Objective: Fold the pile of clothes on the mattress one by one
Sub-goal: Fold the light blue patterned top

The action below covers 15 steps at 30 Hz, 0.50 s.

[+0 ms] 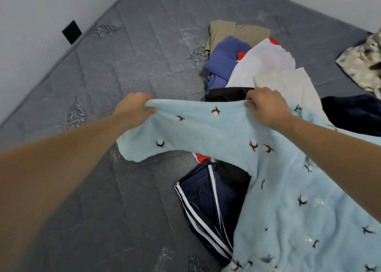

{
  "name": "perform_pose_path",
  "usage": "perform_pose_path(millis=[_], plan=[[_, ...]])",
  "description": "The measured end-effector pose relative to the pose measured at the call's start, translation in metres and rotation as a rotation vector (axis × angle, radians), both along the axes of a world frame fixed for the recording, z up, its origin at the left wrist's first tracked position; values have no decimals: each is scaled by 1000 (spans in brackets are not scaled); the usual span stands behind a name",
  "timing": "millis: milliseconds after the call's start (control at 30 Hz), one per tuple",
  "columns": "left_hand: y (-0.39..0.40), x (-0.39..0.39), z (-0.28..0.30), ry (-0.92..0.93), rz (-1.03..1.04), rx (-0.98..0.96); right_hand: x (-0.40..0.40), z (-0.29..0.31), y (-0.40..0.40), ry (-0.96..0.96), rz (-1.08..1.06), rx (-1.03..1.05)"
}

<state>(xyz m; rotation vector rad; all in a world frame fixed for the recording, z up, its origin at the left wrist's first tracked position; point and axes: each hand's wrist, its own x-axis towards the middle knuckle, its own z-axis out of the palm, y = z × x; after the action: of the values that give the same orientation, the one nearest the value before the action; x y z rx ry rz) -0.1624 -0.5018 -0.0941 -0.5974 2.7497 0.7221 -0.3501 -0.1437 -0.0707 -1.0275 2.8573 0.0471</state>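
Note:
A fluffy light-blue garment (288,189) with small dark-and-white motifs is lifted over the grey quilted mattress (103,86). My left hand (134,109) grips its top edge at the left end. My right hand (266,106) pinches the same edge further right. The cloth stretches between both hands and drapes down toward the lower right. Beneath it lies the pile: navy shorts with white stripes (208,207), a black piece (226,94), and a blue garment (222,63), a white one (266,63) and a tan one (237,33) behind.
A camouflage-patterned cloth (365,63) lies at the far right, with a dark navy fabric (354,114) below it. A white wall with a black square plate (71,32) borders the mattress on the left. Bare mattress spreads to the left of the pile.

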Motion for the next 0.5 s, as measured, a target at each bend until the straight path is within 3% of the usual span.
perform_pose_path(millis=[133,200,333,500], plan=[[20,-1,-7,136,68,-311,8,-11,9,220,-30,17],[45,2,-7,207,-14,-336,21,-7,14,257,-42,-64],[123,4,-4,348,-260,-57,57,5,37,188,45,-87],[257,-20,31,476,-325,214,74,31,103,134,-81,-122]])
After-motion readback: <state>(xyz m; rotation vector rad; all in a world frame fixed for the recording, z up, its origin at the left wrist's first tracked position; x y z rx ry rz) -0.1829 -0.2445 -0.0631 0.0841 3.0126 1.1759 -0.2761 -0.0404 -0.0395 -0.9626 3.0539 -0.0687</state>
